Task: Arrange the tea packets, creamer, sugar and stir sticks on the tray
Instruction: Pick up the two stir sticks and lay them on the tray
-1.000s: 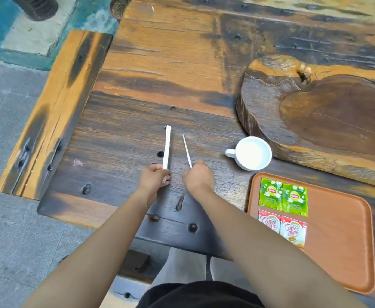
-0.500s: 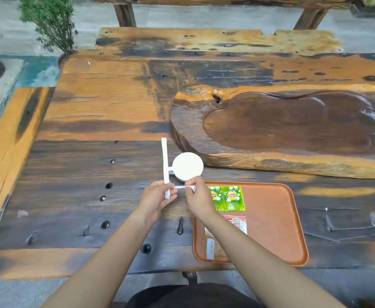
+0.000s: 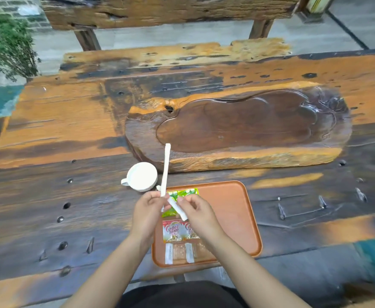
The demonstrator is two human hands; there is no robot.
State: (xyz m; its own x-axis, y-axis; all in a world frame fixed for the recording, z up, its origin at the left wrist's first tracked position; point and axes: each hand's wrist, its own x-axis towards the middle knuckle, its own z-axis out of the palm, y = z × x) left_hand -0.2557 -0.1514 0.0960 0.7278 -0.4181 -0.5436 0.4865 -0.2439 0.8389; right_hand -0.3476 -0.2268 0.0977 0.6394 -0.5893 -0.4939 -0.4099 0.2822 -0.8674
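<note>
An orange tray (image 3: 233,218) lies on the wooden table near its front edge. On its left side lie green tea packets (image 3: 187,192), two Coffee-mate creamer packets (image 3: 174,231) and two white sugar sachets (image 3: 168,253). My left hand (image 3: 147,210) holds a long white wrapped stir stick (image 3: 165,170) upright over the tray's far left corner. My right hand (image 3: 198,211) pinches a second white stick (image 3: 177,207), tilted, just above the tea packets. Both hands hover close together over the tray's left part.
A white cup (image 3: 141,176) stands just beyond the tray's far left corner. A large carved wooden slab (image 3: 248,130) lies behind. Metal staples (image 3: 282,211) stick out of the table right of the tray. A plant (image 3: 8,41) is far left.
The view has swung left to right, so the tray now sits under my hands. Both hands carried the two sticks from the bare table over to the tray's left part.
</note>
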